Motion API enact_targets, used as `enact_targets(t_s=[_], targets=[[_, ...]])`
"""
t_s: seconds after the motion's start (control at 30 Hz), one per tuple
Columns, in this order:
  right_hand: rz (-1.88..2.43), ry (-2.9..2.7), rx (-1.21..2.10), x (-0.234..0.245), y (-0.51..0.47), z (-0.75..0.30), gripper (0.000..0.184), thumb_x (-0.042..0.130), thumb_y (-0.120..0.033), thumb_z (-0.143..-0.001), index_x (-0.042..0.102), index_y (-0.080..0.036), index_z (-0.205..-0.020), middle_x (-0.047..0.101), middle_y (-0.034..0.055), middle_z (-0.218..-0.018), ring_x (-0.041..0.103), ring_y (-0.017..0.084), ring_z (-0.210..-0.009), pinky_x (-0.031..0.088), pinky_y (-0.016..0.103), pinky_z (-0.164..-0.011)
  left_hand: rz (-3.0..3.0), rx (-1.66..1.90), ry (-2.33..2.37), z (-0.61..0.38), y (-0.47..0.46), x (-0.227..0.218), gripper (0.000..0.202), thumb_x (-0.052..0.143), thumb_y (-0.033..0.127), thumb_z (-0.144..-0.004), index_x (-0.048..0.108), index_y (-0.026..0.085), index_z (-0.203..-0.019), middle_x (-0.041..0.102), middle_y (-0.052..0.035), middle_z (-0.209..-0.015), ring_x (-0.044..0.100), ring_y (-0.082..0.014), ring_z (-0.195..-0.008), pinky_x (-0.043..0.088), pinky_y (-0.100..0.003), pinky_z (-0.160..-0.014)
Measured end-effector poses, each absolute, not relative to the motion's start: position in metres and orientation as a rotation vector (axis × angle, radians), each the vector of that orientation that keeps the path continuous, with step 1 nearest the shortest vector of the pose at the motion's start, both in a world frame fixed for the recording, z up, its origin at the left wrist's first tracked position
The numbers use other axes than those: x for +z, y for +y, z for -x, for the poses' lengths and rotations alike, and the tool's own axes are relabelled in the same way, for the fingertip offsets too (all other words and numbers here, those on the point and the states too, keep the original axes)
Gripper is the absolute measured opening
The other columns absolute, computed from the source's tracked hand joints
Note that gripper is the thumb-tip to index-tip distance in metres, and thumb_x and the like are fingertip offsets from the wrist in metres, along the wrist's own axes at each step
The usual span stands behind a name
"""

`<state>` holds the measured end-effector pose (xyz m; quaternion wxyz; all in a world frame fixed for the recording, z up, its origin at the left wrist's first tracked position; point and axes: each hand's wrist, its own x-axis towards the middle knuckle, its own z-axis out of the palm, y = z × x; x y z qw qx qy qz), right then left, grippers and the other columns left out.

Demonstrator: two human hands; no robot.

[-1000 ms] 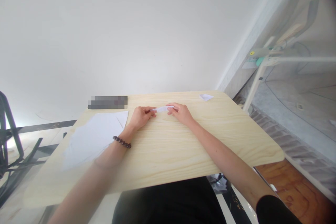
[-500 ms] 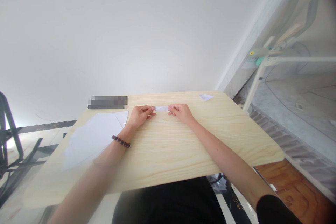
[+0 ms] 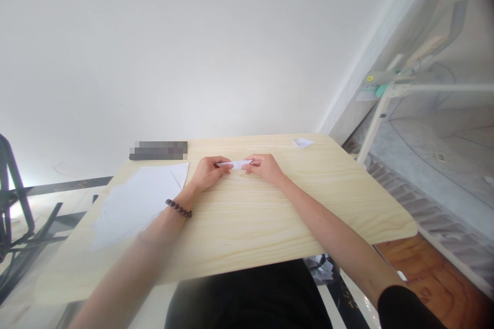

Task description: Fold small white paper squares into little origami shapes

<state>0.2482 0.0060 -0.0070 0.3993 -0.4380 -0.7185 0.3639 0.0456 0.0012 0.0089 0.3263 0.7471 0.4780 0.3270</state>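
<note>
A small folded piece of white paper is stretched sideways between my two hands, over the far middle of the table. Its left end is pinched by my left hand, thumb in front and fingers behind. My right hand grips the other end in the same way. Fingers cover both ends of the paper, so only its middle and upper edge show. Left of my left wrist, which wears a dark bead bracelet, lie loose white paper sheets.
The light wooden table stands against a white wall. A small folded paper piece lies at its far right. At the back left sits a dark, blurred-out object. A white metal frame rises beyond the right edge; a dark folding chair is at left.
Both hands have shifted their grip on the folded paper, with thumbs now on its near side. The paper has tilted and sits slightly nearer to me.
</note>
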Motion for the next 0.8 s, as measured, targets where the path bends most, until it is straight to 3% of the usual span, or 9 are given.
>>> enact_targets(t_s=[0.17,0.37,0.63,0.8], targets=[[1.078,-1.781,0.989,-0.0109,0.0081,-0.2492,0.027,0.056,-0.032,-0.071,0.061,-0.015,-0.092,0.065,0.0042,-0.069,0.062,0.014,-0.069,0.046,0.024,-0.064,-1.944,0.851,1.254,-0.0461,0.0012,0.0085,0.041,0.048,0.048,-0.072,0.063,0.013,-0.087,0.064,-0.0044,-0.067,0.053,-0.0132,-0.056,0.037,-0.021,-0.050],[1.060,-1.776,0.953,-0.0140,0.0104,-0.2504,0.037,0.063,-0.030,-0.064,0.057,-0.016,-0.097,0.058,-0.0007,-0.066,0.056,0.010,-0.060,0.044,0.021,-0.059,-1.944,0.833,1.271,-0.0477,0.0001,0.0071,0.037,0.049,0.045,-0.071,0.062,0.015,-0.087,0.065,-0.0029,-0.073,0.056,-0.0144,-0.062,0.038,-0.022,-0.052],[1.117,-1.885,0.738,-0.0107,0.0082,-0.2463,0.028,0.056,-0.024,-0.067,0.059,-0.017,-0.093,0.055,-0.0016,-0.066,0.050,0.008,-0.058,0.041,0.021,-0.058,-2.142,0.867,1.331,-0.0531,-0.0002,0.0090,0.027,0.047,0.038,-0.073,0.063,0.017,-0.080,0.065,-0.0015,-0.073,0.055,-0.0143,-0.062,0.038,-0.024,-0.058],[1.127,-1.878,0.733,-0.0118,0.0088,-0.2469,0.026,0.055,-0.026,-0.068,0.058,-0.017,-0.093,0.057,-0.0006,-0.068,0.051,0.009,-0.060,0.041,0.021,-0.058,-2.128,0.867,1.340,-0.0518,-0.0007,0.0100,0.030,0.048,0.042,-0.071,0.062,0.016,-0.080,0.065,-0.0018,-0.074,0.055,-0.0148,-0.064,0.039,-0.023,-0.058]])
